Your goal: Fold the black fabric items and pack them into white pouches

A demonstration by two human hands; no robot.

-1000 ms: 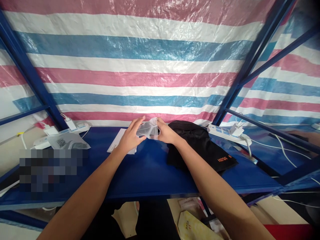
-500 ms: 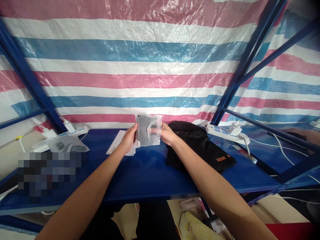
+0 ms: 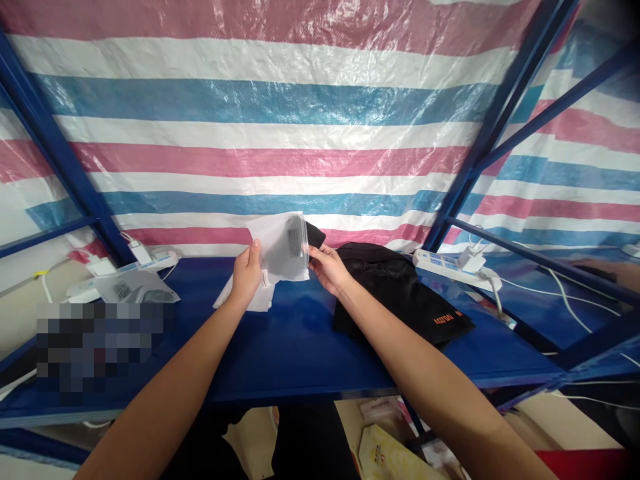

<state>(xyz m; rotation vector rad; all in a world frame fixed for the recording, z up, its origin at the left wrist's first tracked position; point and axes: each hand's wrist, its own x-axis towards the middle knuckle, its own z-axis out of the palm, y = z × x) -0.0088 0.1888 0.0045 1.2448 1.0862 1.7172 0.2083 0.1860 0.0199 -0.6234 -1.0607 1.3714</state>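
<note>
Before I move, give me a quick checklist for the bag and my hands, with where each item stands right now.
1. Left hand gripping the bag: ok, it holds the left side.
2. Right hand at the bag's right edge: ok; whether it pinches the bag, the black item or both: cannot tell.
3. Black item wholly within the bag's outline: not ok, part shows past the right edge.
4. Bag apart from the black cloth: ok.
5. Bag not touching the papers: cannot tell, they overlap in this view.
</note>
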